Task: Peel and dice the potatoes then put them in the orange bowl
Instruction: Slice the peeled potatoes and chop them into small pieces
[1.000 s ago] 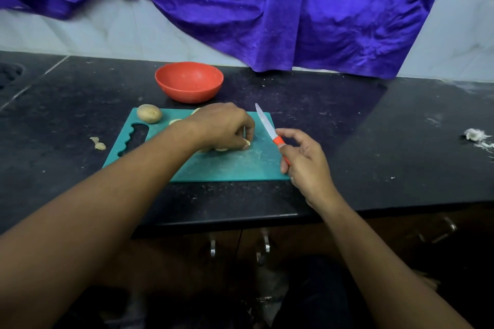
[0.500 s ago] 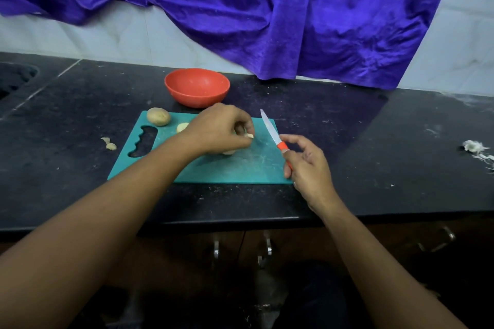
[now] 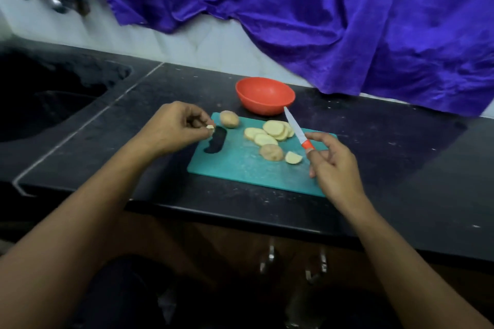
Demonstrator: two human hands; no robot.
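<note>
A person works at a black table (image 3: 401, 147), seen from their own eye level looking down. A teal cutting board (image 3: 240, 171) lies in front of them.

The left hand (image 3: 173, 125) hovers over the board's left end. Its fingers (image 3: 199, 119) are curled in, pinching a small pale scrap (image 3: 210, 127) of potato.

The right hand (image 3: 334, 168) is at the board's right edge, loosely gripping the orange handle of a knife (image 3: 297, 129) with the index finger stretched out. The blade slants away and to the left, its tip pointing at the orange bowl (image 3: 265, 95). The bowl sits just beyond the board's far edge and looks empty.

Between the hands, nearer the knife, lies a fanned row of potato slices (image 3: 270, 131), running diagonally just beside the blade. An end piece (image 3: 271, 152) and a small wedge (image 3: 293, 157) lie just in front of it. A whole potato (image 3: 229, 119) rests at the board's far left corner.

Dicing probably comes next. The right hand is the closer one, and the left would have to cross over to steady the slices.
</note>
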